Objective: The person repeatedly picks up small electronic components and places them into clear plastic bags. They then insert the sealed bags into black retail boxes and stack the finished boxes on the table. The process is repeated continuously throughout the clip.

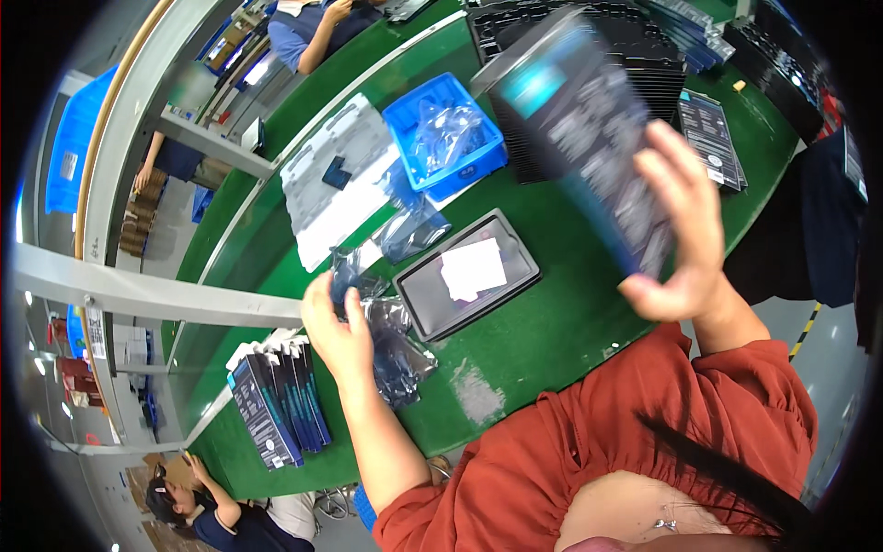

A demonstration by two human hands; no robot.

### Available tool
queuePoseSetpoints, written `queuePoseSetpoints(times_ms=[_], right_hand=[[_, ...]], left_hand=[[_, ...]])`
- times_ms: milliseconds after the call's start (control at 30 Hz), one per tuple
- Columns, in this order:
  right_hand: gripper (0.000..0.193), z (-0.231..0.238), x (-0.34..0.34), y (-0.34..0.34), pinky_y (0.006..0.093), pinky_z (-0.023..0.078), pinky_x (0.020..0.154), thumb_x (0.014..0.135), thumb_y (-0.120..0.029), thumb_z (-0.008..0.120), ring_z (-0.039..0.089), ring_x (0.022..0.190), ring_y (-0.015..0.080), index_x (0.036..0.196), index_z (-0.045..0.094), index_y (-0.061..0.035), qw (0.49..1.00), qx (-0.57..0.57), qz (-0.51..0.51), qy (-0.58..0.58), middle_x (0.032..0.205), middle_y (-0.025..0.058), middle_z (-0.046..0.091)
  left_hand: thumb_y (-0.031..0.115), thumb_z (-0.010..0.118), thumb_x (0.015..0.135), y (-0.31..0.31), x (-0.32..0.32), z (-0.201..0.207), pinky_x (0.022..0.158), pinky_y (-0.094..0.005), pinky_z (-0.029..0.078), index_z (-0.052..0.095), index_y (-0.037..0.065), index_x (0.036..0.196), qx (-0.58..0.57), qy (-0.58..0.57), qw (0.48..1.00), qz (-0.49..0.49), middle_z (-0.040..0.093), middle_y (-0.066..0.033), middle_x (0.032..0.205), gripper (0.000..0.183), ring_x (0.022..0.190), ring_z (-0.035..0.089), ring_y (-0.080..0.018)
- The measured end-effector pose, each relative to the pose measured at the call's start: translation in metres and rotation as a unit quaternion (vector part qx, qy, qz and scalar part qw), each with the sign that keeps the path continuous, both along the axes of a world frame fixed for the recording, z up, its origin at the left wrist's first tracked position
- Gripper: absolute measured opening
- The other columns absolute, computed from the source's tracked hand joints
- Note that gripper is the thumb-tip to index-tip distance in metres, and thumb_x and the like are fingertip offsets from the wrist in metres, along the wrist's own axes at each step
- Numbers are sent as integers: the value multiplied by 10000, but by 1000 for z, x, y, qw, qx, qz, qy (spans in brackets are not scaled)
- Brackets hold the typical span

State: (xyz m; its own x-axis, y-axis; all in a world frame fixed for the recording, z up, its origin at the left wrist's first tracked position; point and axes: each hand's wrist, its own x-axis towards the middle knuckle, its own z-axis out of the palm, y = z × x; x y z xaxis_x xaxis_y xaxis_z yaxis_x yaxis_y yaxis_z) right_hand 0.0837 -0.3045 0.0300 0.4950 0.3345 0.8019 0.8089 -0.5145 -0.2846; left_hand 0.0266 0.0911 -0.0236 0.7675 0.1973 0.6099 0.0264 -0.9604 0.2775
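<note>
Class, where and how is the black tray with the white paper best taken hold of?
Probably by the rim of the black tray, at its right short end, coming from the right: flat green table shows beside that end, while crumpled plastic bags crowd the left one. The raised rim also offers an edge clear of the white paper.

Blue bin (76, 133) is far L, flr tape (806, 328) R.

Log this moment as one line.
left hand: at plastic bags | right hand: holding dark box, blurred | between: black tray, white paper on top | beyond: blue bin
</note>
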Motion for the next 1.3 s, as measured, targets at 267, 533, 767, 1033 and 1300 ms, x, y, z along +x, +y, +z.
queuePoseSetpoints(times_ms=[267,533,767,1033,1300], right_hand=[[861,-10,-25,99,512,408,915,555,-389,801,418,1204,456,1300,513,-67,985,-89,143,27,1395,206,404],[438,-17,-21,97,472,452,898,752,-280,678,539,1094,320,1093,622,-11,973,-30,212,-89,1235,162,564],[224,-14,14,85,448,461,881,729,-25,706,562,1048,351,949,660,-27,950,-6,302,81,1120,173,594],[221,-19,16,73,464,449,931,785,-129,711,520,1159,394,1002,698,-91,907,-43,415,58,1334,183,497],[204,-4,6,67,504,456,955,767,-177,679,474,1240,343,957,665,-102,885,-157,435,-52,1345,136,518]], left_hand=[[302,554,947,-89,-36,40,1032,-383,377,300,-53,1419,-595,7,742,-308,502,-153,1329,643,1184,515,-243],[212,622,921,-89,-26,35,960,-343,436,417,-12,1321,-615,65,735,-278,562,-114,1220,502,1083,562,-199],[264,618,924,-80,-32,33,890,-303,475,530,-14,1300,-454,270,790,-311,661,-127,1124,477,1024,623,-183],[250,649,892,-67,-39,30,879,-323,491,552,-7,1276,-369,310,785,-388,665,-166,1125,472,1033,650,-250],[232,625,898,-70,-34,23,796,-380,511,555,16,1260,-369,371,709,-473,673,-186,1041,428,936,668,-329]])
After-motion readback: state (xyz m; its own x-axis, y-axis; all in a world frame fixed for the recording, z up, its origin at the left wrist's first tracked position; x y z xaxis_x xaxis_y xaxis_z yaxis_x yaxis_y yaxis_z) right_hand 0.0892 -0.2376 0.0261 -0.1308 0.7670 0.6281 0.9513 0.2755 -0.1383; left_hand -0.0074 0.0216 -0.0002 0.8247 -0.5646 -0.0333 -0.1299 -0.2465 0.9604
